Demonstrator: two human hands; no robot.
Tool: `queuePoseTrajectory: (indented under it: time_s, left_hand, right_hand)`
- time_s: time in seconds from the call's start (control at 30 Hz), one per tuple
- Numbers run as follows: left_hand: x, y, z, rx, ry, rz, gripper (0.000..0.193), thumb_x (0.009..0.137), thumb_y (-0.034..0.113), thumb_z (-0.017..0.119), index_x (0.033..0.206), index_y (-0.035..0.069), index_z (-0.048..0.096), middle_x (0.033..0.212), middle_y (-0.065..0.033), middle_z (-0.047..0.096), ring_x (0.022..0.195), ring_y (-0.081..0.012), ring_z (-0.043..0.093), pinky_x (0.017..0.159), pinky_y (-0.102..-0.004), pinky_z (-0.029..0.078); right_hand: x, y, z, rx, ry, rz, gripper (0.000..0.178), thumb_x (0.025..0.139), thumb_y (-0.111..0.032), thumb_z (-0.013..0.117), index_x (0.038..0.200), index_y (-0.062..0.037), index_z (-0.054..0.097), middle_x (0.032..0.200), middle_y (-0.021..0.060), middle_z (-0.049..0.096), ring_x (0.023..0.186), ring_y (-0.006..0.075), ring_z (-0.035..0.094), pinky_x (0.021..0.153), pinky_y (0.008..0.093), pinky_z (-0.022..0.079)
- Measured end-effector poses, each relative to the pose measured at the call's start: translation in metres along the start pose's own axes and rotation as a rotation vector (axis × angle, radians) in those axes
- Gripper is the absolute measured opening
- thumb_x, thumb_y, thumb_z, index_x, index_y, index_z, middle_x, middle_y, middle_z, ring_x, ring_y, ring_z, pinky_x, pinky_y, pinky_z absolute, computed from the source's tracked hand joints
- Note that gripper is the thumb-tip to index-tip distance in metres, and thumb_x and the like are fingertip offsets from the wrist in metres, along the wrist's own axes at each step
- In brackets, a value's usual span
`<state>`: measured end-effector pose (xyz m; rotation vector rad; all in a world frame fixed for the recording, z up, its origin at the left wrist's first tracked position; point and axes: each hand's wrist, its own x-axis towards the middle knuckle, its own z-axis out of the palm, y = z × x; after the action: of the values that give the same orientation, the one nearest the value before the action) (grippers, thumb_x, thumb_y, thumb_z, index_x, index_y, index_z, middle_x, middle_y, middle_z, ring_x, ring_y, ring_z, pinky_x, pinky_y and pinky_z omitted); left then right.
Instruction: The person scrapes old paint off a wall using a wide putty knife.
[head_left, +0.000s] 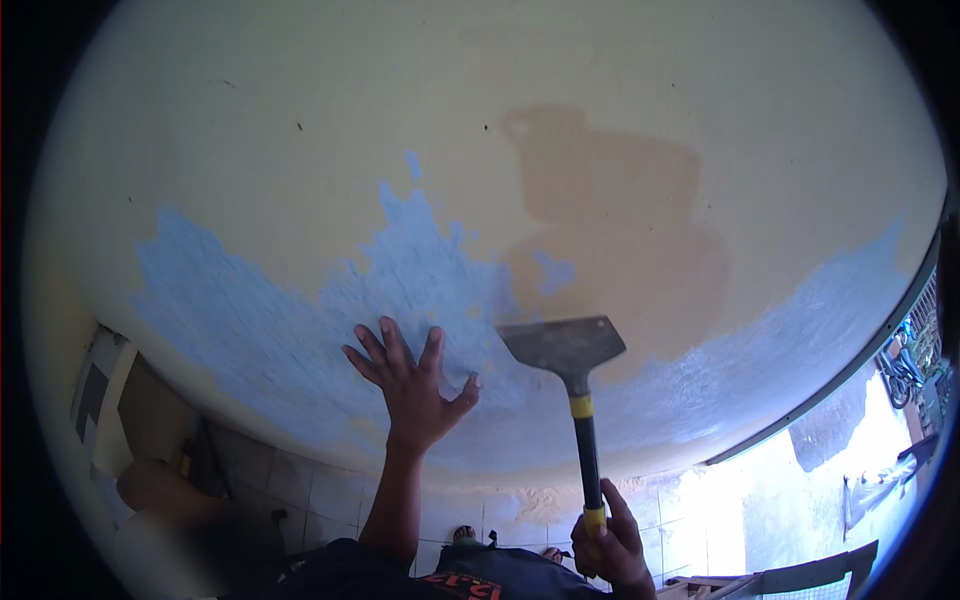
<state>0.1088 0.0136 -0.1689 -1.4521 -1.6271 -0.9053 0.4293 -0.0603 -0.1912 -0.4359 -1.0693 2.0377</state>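
Note:
My left hand (412, 380) lies flat on the wall (300, 150), fingers spread, over a patch of bare blue (270, 330) where the cream paint is gone. My right hand (610, 545) grips the black and yellow handle of a wide metal scraper (563, 345). The scraper's blade rests against the wall just right of my left hand, at the lower edge of a tan patch (620, 220).
A tiled floor (330, 490) runs along the foot of the wall. Another person (170, 520) crouches at the lower left. At the right, a doorway edge (850, 370) opens to a bright yard with a blue bicycle (900, 360).

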Motion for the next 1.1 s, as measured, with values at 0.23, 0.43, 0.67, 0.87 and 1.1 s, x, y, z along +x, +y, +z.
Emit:
queuePoseTrajectory:
  time_s: [0.23, 0.43, 0.67, 0.87, 1.1]
  left_hand:
    - [0.003, 0.000, 0.003, -0.065, 0.012, -0.030, 0.081, 0.080, 0.057, 0.056, 0.148, 0.028, 0.023, 0.155, -0.0214, -0.005, 0.139, -0.0497, -0.013, 0.101, -0.0719, -0.009]
    - [0.005, -0.001, 0.002, -0.002, 0.006, -0.011, 0.088, 0.082, 0.063, 0.052, 0.150, 0.024, 0.014, 0.154, -0.0231, -0.006, 0.138, -0.0517, -0.011, 0.102, -0.0702, -0.007]
    - [-0.001, 0.000, -0.002, -0.047, 0.028, -0.036, 0.081, 0.081, 0.060, 0.053, 0.149, 0.028, 0.021, 0.155, -0.0212, -0.005, 0.139, -0.0490, -0.013, 0.101, -0.0706, -0.010]
    - [0.004, -0.002, -0.003, -0.025, 0.010, -0.017, 0.085, 0.082, 0.060, 0.054, 0.150, 0.025, 0.016, 0.154, -0.0232, -0.006, 0.139, -0.0500, -0.013, 0.102, -0.0699, -0.009]
    - [-0.009, -0.016, -0.022, -0.328, 0.011, -0.027, 0.089, 0.080, 0.057, 0.058, 0.150, 0.020, 0.016, 0.152, -0.0284, -0.006, 0.138, -0.0509, -0.011, 0.102, -0.0700, -0.007]
  right_hand:
    - [-0.013, -0.019, -0.010, -0.031, 0.111, 0.004, 0.052, 0.095, -0.019, 0.051, 0.140, -0.0098, 0.027, 0.079, 0.0121, 0.051, 0.057, 0.0140, 0.047, 0.047, 0.0297, 0.040]
    - [-0.016, -0.042, -0.012, -0.046, 0.124, 0.070, 0.060, 0.096, -0.012, 0.046, 0.149, -0.0216, 0.020, 0.072, 0.0114, 0.046, 0.043, 0.0086, 0.036, 0.036, 0.0234, 0.032]
    - [-0.016, -0.043, -0.005, -0.137, 0.134, 0.079, 0.062, 0.094, -0.012, 0.049, 0.149, -0.0167, 0.020, 0.068, 0.0104, 0.046, 0.043, 0.0095, 0.040, 0.036, 0.0238, 0.034]
    - [0.007, -0.024, -0.007, -0.186, 0.025, 0.004, 0.061, 0.096, -0.013, 0.047, 0.149, -0.0173, 0.019, 0.070, 0.0111, 0.047, 0.044, 0.0103, 0.041, 0.036, 0.0248, 0.035]
    - [-0.018, 0.086, -0.074, 0.025, 0.035, 0.109, 0.062, 0.096, -0.012, 0.050, 0.149, -0.0182, 0.019, 0.077, 0.0091, 0.050, 0.051, 0.0091, 0.040, 0.045, 0.0241, 0.040]
